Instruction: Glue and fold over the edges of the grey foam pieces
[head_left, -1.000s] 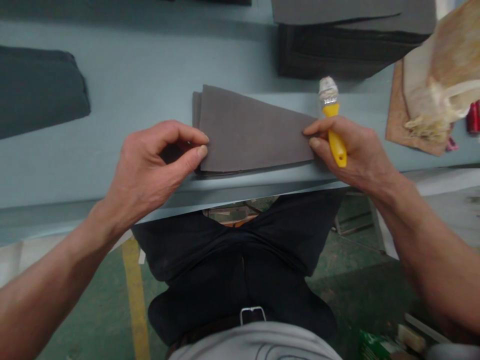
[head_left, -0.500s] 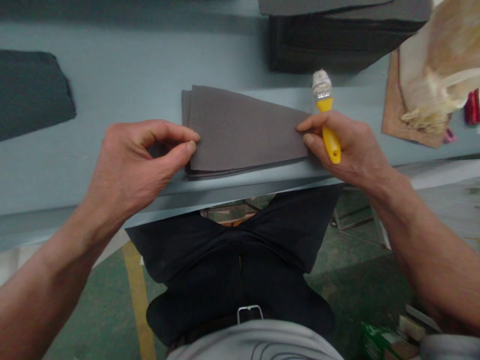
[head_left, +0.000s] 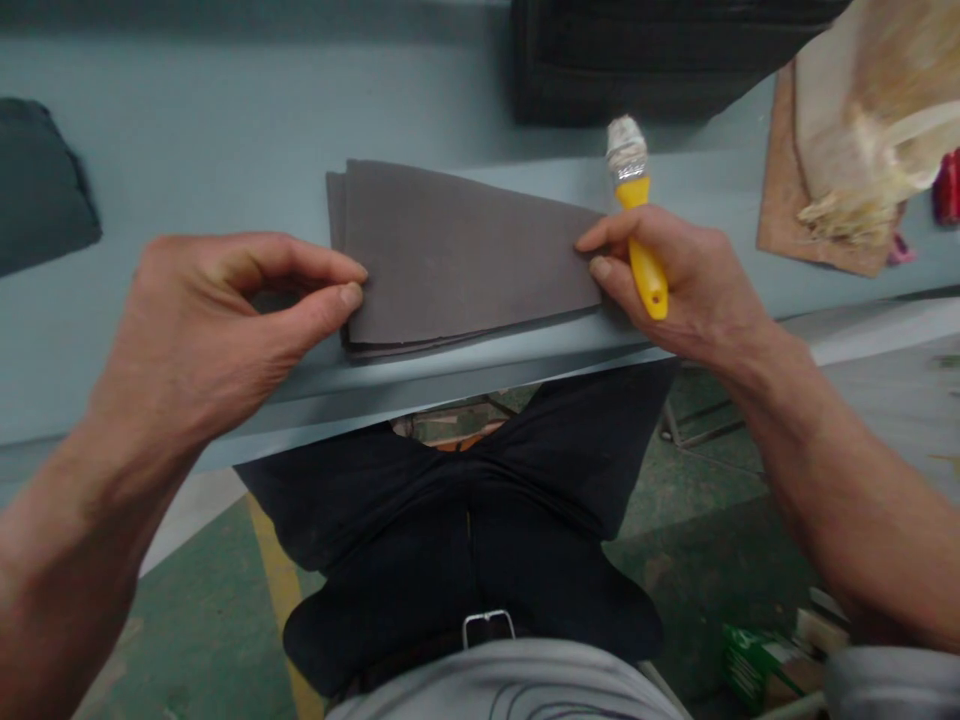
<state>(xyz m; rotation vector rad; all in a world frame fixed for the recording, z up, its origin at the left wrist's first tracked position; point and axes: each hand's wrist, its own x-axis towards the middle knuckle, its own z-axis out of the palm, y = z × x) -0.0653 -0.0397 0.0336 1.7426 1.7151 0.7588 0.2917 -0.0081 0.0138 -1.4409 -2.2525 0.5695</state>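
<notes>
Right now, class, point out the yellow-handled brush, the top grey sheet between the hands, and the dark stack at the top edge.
Yellow-handled brush (head_left: 648, 272): head view, lower part of its handle.
Top grey sheet (head_left: 465, 255): head view, middle of its upper face.
Dark stack (head_left: 652, 68): head view, its near side.

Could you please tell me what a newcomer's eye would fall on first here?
Probably the yellow-handled brush, upright in the right hand, its tip whitish. Next, the grey tapered piece at the centre, pinched at its wide end by the left hand and at its narrow end by the right. Beyond it stands a thick dark stack.
</notes>
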